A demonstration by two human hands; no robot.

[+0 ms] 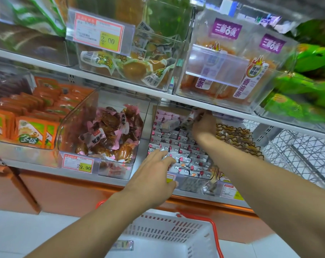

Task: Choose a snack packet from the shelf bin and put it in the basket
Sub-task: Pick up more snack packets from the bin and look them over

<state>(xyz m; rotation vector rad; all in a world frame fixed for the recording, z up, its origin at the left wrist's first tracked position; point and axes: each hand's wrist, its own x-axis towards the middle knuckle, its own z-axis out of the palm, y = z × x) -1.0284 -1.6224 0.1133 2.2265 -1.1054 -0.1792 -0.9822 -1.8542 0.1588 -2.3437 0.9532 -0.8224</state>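
Basket (169, 229) cut off below; right hand (204, 125) blurs snack packet (190, 118).

Both forearms bare, no sleeves, watch or rings.

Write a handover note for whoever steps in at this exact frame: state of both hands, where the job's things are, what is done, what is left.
Right hand: deep in the bin of small white-and-red packets, its grip apparently closed on a few packets lifted at the back; blurred, so the count is unclear.
Left hand: fingers spread, resting on packets near the bin's front edge, holding nothing.
Basket: white with red handles, on the floor below the shelf; one small packet seems to lie inside.
Done: reach and pick.
Left: bring the pick out and drop it into the basket.
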